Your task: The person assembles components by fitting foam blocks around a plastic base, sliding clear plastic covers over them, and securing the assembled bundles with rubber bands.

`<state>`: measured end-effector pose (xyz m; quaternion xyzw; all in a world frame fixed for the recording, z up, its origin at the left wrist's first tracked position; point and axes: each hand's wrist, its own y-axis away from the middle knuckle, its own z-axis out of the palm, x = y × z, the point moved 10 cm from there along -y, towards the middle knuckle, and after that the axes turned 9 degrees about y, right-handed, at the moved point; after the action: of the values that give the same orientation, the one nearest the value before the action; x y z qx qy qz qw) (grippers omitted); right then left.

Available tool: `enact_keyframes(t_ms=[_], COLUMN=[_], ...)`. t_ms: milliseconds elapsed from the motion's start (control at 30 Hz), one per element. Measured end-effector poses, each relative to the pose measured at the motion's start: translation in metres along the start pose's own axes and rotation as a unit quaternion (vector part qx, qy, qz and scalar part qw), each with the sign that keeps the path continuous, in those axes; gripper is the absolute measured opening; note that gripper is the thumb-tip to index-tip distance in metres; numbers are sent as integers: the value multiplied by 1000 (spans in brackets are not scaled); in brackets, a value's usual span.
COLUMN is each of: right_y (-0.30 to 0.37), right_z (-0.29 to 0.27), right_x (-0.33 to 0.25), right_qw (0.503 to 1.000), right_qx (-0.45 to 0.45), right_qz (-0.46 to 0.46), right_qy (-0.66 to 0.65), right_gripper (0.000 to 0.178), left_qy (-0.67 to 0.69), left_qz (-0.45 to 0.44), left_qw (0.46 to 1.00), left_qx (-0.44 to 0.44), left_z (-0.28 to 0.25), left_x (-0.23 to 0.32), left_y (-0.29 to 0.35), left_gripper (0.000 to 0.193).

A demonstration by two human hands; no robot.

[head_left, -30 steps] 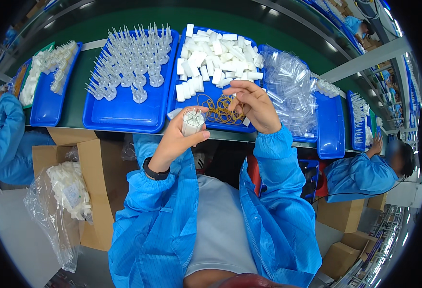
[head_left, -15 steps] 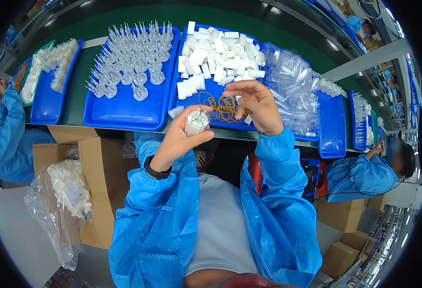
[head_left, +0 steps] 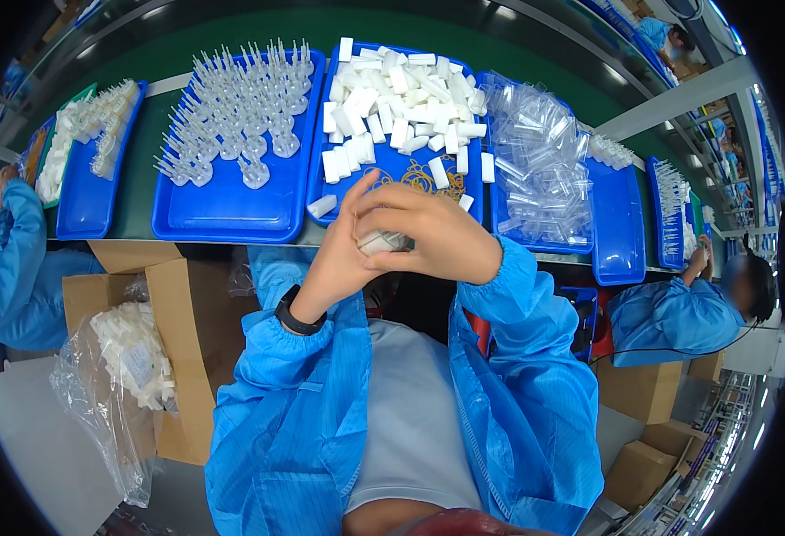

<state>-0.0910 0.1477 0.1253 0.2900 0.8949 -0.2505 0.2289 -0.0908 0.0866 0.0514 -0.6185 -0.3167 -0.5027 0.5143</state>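
Note:
My left hand (head_left: pixel 331 259) is closed round a short bundle of white and clear pieces (head_left: pixel 383 242), held just in front of the trays. Over its top curls my right hand (head_left: pixel 441 229), with the thumb on the near side and the fingers meeting my left fingers. Most of the bundle is hidden by both hands; whether a band is in my right fingers cannot be made out. Just beyond lie tan rubber bands (head_left: pixel 416 176) in a blue tray (head_left: pixel 394 161), below a heap of white blocks (head_left: pixel 401 94).
On the left a blue tray (head_left: pixel 222 219) holds clear parts with upright thin stems (head_left: pixel 254 170). Clear plastic sleeves (head_left: pixel 544 170) fill a tray on the right. An open cardboard box (head_left: pixel 182 357) with a bag of white parts (head_left: pixel 133 348) stands at lower left. Co-workers sit at both sides.
My right hand has come down and left from above the rubber bands onto the bundle. Several white blocks now lie over or beside the bands. The view has shifted slightly.

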Motion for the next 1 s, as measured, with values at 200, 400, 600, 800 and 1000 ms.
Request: enact_keyframes(t_ms=[200, 400, 600, 800, 1000], right_y=[2, 28, 45, 66, 35], right_z=[11, 16, 17, 34, 14], right_x=[12, 54, 28, 53, 38], right_qw=[990, 971, 994, 623, 857], right_qx=[-64, -45, -29, 137, 41], right_qz=[10, 166, 14, 105, 155], right_qy=[-126, -168, -109, -763, -489], right_gripper=[38, 55, 28, 30, 57], left_qy=[241, 194, 468, 323, -4], left_qz=[-97, -135, -180, -71, 15], left_qw=[965, 972, 863, 939, 996], left_qx=[29, 8, 56, 90, 89], left_z=[-1, -3, -21, -24, -24], left_x=[-22, -22, -45, -19, 21], left_y=[6, 7, 14, 11, 3], left_gripper=[97, 81, 44, 42, 75])
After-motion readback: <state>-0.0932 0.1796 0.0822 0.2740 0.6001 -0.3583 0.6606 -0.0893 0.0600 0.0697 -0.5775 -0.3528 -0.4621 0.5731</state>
